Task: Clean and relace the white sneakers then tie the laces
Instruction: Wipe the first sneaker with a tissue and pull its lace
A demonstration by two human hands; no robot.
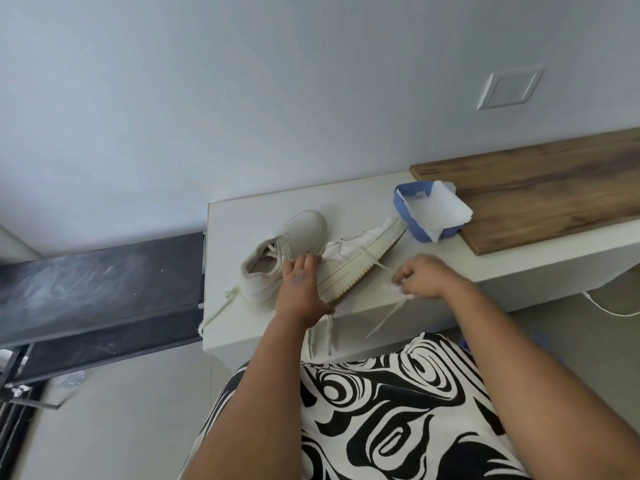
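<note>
Head view, left to right. An upright sneaker (277, 258) stands on the white surface (367, 199), its loose lace (221, 306) trailing off the left edge. Just beside it, a second sneaker (360, 258) lies tipped on its side, sole facing the person. The left hand (301, 285) rests between the two shoes, fingers spread over the tipped sneaker's upper and thumb at its sole edge, bracing it. Laces from this shoe (377, 320) hang over the front edge of the surface. The right hand (420, 275), near the tipped sneaker's sole, has its fingers curled around a small white wad, possibly tissue (391, 289). Behind, a blue container (405, 209) lined with white paper sits against a wooden board (540, 188).
</note>
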